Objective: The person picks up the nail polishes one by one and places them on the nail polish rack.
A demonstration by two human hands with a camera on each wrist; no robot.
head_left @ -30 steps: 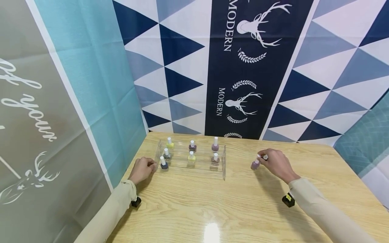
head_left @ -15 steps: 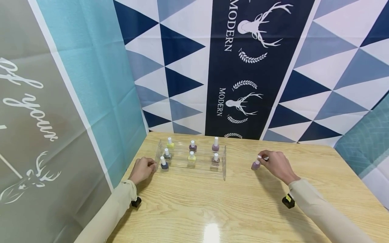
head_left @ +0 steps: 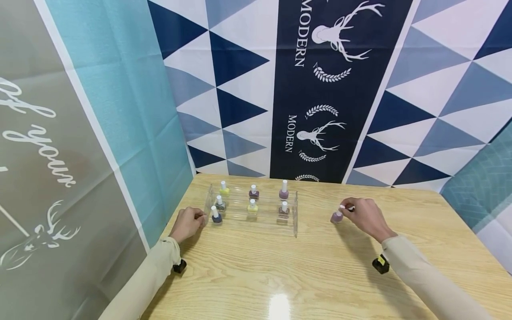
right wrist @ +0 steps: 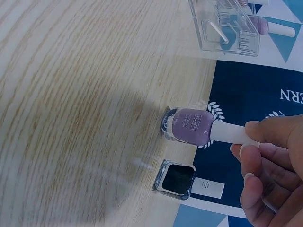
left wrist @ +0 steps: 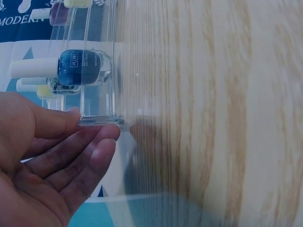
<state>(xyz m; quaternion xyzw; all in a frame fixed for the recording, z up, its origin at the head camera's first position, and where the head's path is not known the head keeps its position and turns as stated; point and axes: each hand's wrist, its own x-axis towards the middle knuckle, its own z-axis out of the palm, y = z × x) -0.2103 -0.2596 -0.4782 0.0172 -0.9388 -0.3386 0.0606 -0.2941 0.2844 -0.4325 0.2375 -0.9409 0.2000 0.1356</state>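
At the right of the table, my right hand [head_left: 366,216] pinches the white cap of a lilac nail polish bottle [right wrist: 191,126] between thumb and fingers. The bottle stands upright, its base at the tabletop. Close beside it is a dark nail polish bottle [right wrist: 179,178] with a white cap, mostly covered by the hand in the head view. My left hand [head_left: 188,223] holds the left end of a clear tiered display rack [head_left: 236,226], thumb and fingertips on its edge. Nearest that hand, a dark blue nail polish bottle [left wrist: 78,67] stands on the rack's lowest tier.
Several more bottles occupy the upper tiers, among them a yellow one [head_left: 252,208], a dark purple one [head_left: 254,194] and a mauve one [head_left: 283,194]. The wooden table [head_left: 256,266] meets patterned cloth [head_left: 240,111] at the back and left.
Almost nothing differs. The right hand has shifted very slightly at the lilac bottle, keeping its pinch on the cap. The left hand stays at the rack's end.
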